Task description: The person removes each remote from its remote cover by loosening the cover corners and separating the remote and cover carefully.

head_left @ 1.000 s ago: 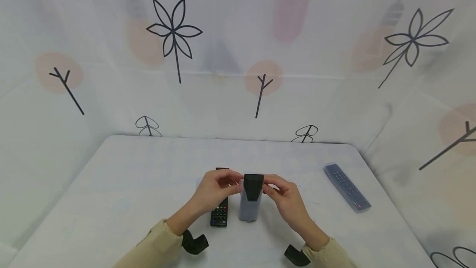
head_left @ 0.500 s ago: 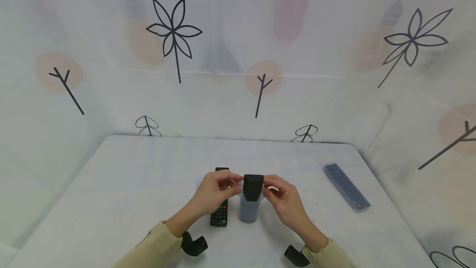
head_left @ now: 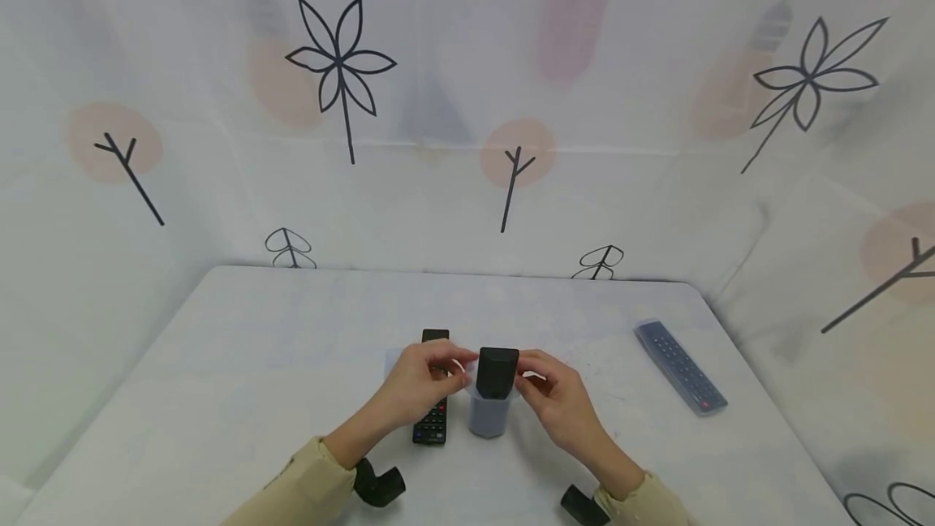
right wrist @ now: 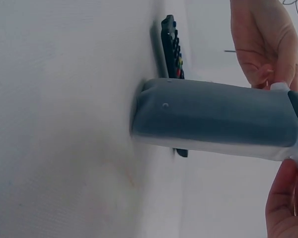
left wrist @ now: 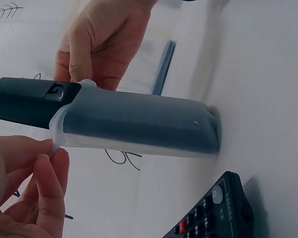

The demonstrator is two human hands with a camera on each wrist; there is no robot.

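A dark remote control [head_left: 498, 372] stands upright on the table, its lower part inside a translucent protective sleeve [head_left: 488, 419]. The remote's bare end sticks out of the sleeve's open top. My left hand [head_left: 420, 386] pinches the sleeve's rim on the left between thumb and fingers, plainly seen in the left wrist view. On the opposite side my right hand [head_left: 561, 398] pinches the rim too, as the right wrist view shows at its lower right. The sleeve [left wrist: 139, 121] touches the table with its closed end.
Another black remote [head_left: 431, 426] lies just left of the sleeve, partly under my left hand. Behind that hand a pale bluish translucent piece [head_left: 392, 360] shows. A remote in a clear cover [head_left: 682, 368] lies at the table's right. Patterned cloth [head_left: 438, 209] hangs beyond the table.
The sleeve's rim has come lower around the remote, baring more of it. Both hands and the remote's top end have shifted slightly down in the head view.
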